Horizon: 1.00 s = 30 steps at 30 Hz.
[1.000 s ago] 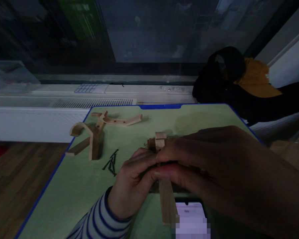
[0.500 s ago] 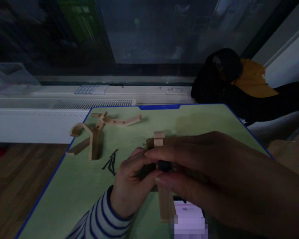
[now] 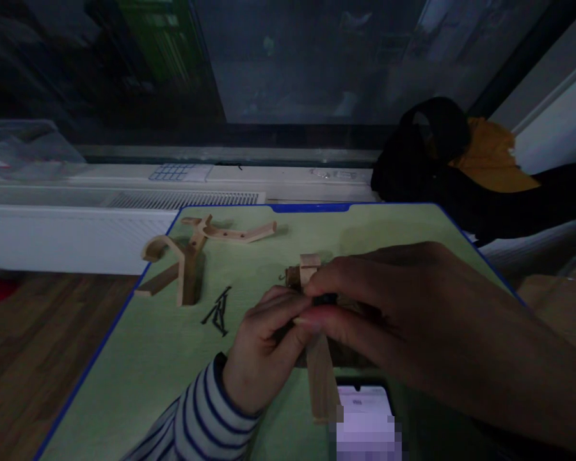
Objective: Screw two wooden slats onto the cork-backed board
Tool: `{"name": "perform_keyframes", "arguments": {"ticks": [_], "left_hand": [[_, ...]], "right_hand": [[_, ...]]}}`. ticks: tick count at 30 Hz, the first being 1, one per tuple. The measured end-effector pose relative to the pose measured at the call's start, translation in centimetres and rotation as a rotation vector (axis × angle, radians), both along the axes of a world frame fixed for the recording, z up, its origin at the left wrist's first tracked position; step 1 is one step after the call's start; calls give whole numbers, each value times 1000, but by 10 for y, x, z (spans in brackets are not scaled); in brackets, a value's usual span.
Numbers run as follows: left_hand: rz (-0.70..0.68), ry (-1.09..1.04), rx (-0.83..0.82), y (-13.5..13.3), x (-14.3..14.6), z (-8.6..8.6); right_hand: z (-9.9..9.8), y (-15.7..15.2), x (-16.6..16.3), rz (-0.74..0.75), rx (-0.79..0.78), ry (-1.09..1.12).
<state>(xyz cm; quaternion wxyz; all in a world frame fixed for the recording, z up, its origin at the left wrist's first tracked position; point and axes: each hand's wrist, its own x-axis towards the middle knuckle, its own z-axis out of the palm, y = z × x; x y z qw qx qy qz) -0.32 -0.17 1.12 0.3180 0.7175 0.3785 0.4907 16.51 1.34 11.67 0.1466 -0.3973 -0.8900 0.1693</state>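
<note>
Wooden strip (image 3: 320, 384), one; right hand (image 3: 398, 314) pinching one black piece (image 3: 325, 299); left hand (image 3: 259, 349) grip unclear

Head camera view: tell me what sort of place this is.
An indoor room, perhaps in a home: there is a large dark glass window, a white slatted radiator below it, and brown wood-look flooring beside the pale green, blue-edged table.
</note>
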Motion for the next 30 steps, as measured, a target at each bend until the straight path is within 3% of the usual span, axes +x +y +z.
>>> {"name": "perform_keyframes", "arguments": {"ticks": [7,12,24,30], "left_hand": [[117,-55,-38,-2,0,-4],[95,-94,-50,0,0,-4],[-68,-28,-47,1,-1,1],[-20,-25,-70,0,-3,-6]], "right_hand": [[4,0,-5,-23,-68,23],[12,5,-2,107,-241,85],[0,5,2,6,-10,27],[5,2,2,23,23,40]]}}
